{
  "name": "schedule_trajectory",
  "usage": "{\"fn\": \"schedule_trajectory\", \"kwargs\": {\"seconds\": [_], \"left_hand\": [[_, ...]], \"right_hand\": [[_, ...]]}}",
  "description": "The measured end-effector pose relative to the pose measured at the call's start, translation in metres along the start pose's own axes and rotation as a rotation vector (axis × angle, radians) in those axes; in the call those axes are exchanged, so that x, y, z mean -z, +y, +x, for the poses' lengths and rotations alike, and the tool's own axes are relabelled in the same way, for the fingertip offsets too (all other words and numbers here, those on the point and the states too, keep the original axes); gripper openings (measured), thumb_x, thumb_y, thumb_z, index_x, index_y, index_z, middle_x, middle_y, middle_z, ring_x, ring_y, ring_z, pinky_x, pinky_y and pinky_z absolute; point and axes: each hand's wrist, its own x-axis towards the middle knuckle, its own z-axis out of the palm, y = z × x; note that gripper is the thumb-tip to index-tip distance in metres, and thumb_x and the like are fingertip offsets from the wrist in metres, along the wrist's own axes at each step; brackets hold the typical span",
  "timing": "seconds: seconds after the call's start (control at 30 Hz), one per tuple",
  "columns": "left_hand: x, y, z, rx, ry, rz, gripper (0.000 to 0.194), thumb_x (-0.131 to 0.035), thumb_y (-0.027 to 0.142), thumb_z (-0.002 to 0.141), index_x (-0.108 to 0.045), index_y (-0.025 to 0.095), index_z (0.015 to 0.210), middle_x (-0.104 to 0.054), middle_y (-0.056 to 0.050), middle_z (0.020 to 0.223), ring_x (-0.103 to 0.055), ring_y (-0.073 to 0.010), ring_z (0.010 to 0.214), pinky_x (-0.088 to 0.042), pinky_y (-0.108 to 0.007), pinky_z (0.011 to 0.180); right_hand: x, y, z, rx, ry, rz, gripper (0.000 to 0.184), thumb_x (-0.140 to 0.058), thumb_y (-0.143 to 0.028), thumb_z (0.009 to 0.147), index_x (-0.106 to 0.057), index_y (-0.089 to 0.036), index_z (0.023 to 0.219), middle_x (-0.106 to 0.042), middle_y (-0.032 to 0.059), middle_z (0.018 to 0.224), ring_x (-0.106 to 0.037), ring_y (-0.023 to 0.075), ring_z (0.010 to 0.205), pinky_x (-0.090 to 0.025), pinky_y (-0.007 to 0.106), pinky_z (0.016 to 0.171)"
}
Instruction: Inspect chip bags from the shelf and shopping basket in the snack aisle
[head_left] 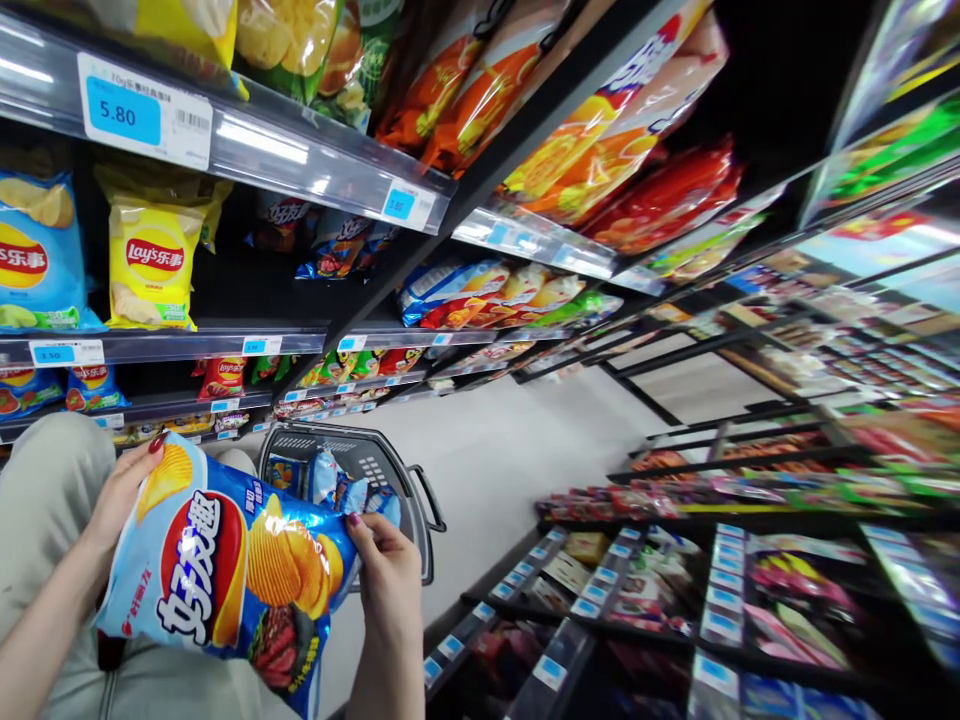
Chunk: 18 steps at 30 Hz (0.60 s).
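Between both hands I hold a blue bag of potato chips [281, 540], tilted, its printed front toward me. My left hand [127, 490] grips the bag's upper left edge, thumb on the front and the other fingers hidden behind. At the right edge, my right hand [390, 560] pinches the bag between thumb and fingers. Just beyond the bag stands a dark grey shopping basket [390, 460] on the floor, with several blue packets [328, 475] inside. The bag covers part of the basket.
Shelves of snack bags rise on the left, with a yellow Lay's bag [152, 255] and a price rail [262, 150]. My bent knees [56, 500] are below them. A pale aisle floor [495, 430] runs ahead. Low racks of packaged goods [652, 580] line the right, partly blurred.
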Motion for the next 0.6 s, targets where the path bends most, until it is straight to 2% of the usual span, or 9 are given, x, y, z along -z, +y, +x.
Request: {"fn": "schedule_trajectory", "kwargs": {"seconds": [0.13,0.2,0.27,0.33,0.4,0.47,0.6], "left_hand": [[-0.007,0.0,0.0,0.135,-0.014,-0.056,0.021,-0.057,0.017,0.082,-0.065,0.014,0.102,-0.074,-0.003,0.069,-0.072,-0.0208,0.063,-0.059,-0.029,0.064],[-0.007,0.0,0.001,0.271,-0.066,-0.075,0.023,-0.052,0.022,0.087,-0.063,0.012,0.104,-0.074,-0.005,0.07,-0.071,-0.0214,0.061,-0.059,-0.031,0.063],[-0.006,-0.002,0.001,0.383,-0.134,-0.1,0.026,-0.053,0.027,0.087,-0.063,0.011,0.104,-0.075,-0.006,0.072,-0.071,-0.0232,0.061,-0.059,-0.034,0.063],[-0.004,-0.004,0.002,0.442,-0.184,-0.127,0.028,-0.056,0.03,0.084,-0.064,0.01,0.103,-0.075,-0.007,0.073,-0.071,-0.0242,0.062,-0.058,-0.035,0.064],[-0.002,-0.008,0.002,0.447,-0.188,-0.146,0.028,-0.06,0.03,0.082,-0.065,0.011,0.102,-0.075,-0.005,0.073,-0.071,-0.0229,0.062,-0.058,-0.033,0.066],[-0.002,-0.01,0.003,0.397,-0.159,-0.159,0.026,-0.061,0.027,0.081,-0.065,0.013,0.103,-0.075,-0.002,0.071,-0.071,-0.0195,0.063,-0.057,-0.027,0.068],[-0.006,-0.012,0.004,0.22,-0.138,-0.104,0.026,-0.055,0.024,0.085,-0.065,0.014,0.107,-0.076,-0.001,0.075,-0.072,-0.0183,0.067,-0.057,-0.025,0.069]], "right_hand": [[-0.015,0.002,-0.003,-0.064,-0.013,0.204,0.037,-0.079,-0.045,0.058,-0.057,-0.016,0.057,-0.045,-0.005,0.048,-0.036,0.0066,0.044,-0.028,0.019,0.042],[-0.025,0.01,-0.009,-0.121,-0.021,0.373,0.032,-0.079,-0.044,0.059,-0.062,-0.018,0.066,-0.056,-0.0031,0.056,-0.049,0.0098,0.049,-0.039,0.02,0.048],[-0.034,0.021,-0.019,-0.188,-0.054,0.535,0.038,-0.078,-0.044,0.06,-0.066,-0.022,0.088,-0.069,0.0015,0.082,-0.064,0.0186,0.074,-0.051,0.028,0.066],[-0.04,0.032,-0.029,-0.272,-0.106,0.62,0.051,-0.077,-0.043,0.063,-0.061,-0.027,0.109,-0.068,0.0032,0.107,-0.063,0.0244,0.101,-0.051,0.037,0.083],[-0.044,0.04,-0.037,-0.344,-0.141,0.6,0.055,-0.075,-0.043,0.065,-0.058,-0.028,0.115,-0.066,0.0026,0.114,-0.06,0.0249,0.108,-0.049,0.04,0.09],[-0.045,0.043,-0.038,-0.37,-0.142,0.527,0.05,-0.075,-0.044,0.063,-0.064,-0.026,0.108,-0.068,0.0033,0.11,-0.062,0.0256,0.104,-0.049,0.04,0.091],[-0.043,0.043,-0.026,-0.298,-0.092,0.446,0.04,-0.075,-0.048,0.058,-0.07,-0.023,0.089,-0.071,0.0043,0.098,-0.064,0.0281,0.099,-0.049,0.042,0.091]]}}
